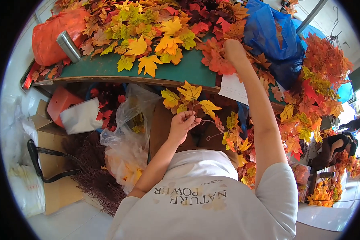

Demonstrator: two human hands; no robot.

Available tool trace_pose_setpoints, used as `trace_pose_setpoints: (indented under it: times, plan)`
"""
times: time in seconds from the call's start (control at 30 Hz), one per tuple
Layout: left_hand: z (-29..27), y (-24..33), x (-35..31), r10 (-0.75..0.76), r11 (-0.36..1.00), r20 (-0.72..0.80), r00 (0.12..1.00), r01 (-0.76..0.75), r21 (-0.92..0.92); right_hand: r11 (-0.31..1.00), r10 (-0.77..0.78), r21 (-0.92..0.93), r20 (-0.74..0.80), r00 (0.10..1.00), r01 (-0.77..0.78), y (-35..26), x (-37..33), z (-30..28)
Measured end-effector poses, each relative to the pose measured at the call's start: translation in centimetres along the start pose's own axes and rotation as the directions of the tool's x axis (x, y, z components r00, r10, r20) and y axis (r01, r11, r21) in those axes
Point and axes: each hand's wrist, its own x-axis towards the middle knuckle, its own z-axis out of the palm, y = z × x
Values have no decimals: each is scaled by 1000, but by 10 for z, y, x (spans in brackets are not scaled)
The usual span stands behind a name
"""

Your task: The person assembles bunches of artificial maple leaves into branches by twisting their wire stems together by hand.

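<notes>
Left hand (183,122) pinches yellow leaf sprig (190,98) below table's front edge (120,79). Right hand (233,49) closed on orange leaves (214,60) near table's right end.

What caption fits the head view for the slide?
Left hand holds a yellow leaf sprig; right hand reaches into orange leaves on the green table.

Matt cloth maple leaves in yellow and orange (148,44) cover the smooth green-painted surface (188,70); a brushed metal cylinder (68,46) gleams upper left; glossy blue plastic bag (268,36) crinkles upper right.
</notes>
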Motion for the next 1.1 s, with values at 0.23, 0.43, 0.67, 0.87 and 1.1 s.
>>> trace_pose_setpoints:
  times: [0.23,0.43,0.67,0.87,1.1]
  plan:
    - [3,4,-2,-22,1000,38,999,21,22,753,190,584,250,949,-304,16,2,-26]
    - [3,1,-3,-12,1000,68,998,12,2,317,170,863,357,919,-394,9,-20,-22]
    - [13,7,-6,33,999,39,999,-33,-1,206,379,966,71,923,-159,-7,-52,-35]
    - [33,17,-14,115,992,6,993,-115,51,-356,483,916,12,876,184,-56,-150,-18]
    - [44,16,-21,292,954,61,954,-296,54,366,106,919,-198,975,147,-109,-236,7]
